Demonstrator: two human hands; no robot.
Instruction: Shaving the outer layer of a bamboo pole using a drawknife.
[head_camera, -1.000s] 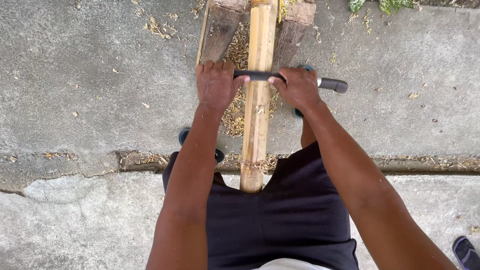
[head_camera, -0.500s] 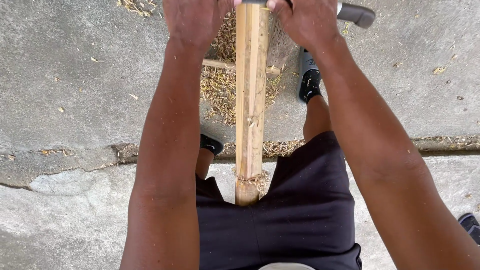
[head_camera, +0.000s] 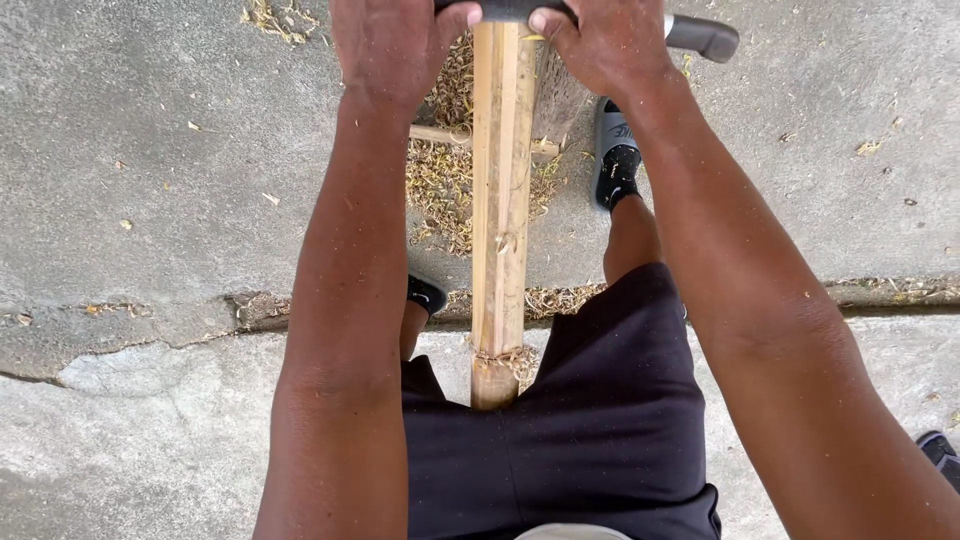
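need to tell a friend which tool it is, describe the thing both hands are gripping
Follow the pale bamboo pole up from the dark shorts to the frame's top. Lying crosswise over it, under the left hand and right hand, is a dark-handled drawknife, the only black bar there.

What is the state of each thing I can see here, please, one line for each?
Bamboo pole: lying lengthwise between the legs, surface scraped pale, near end against the black shorts.
Two-handled blade: set across the pole, held at both ends.
Left hand: closed on the blade's left end.
Right hand: closed near the dark right handle.
Shavings: heaped loose on the concrete under the pole.
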